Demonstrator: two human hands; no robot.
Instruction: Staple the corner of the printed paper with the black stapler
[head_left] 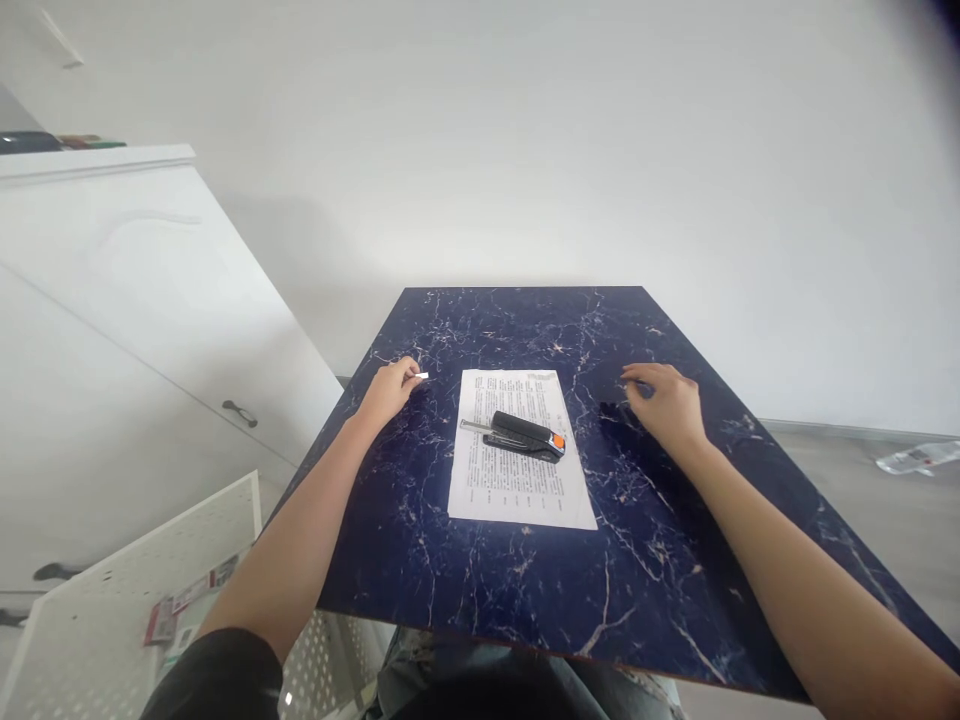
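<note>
A printed white paper sheet lies in the middle of a dark blue marble-patterned table. On the sheet rests a black stapler with an orange end, its metal tip pointing left. My left hand sits left of the sheet, fingers curled and pinching a small white piece. Right of the sheet, my right hand rests on the tabletop with fingers loosely spread and nothing in it.
A white cabinet with dark handles stands to the left. A white perforated board with small packets leans below the table's left corner. A white wall is behind. Something white lies on the floor at the right.
</note>
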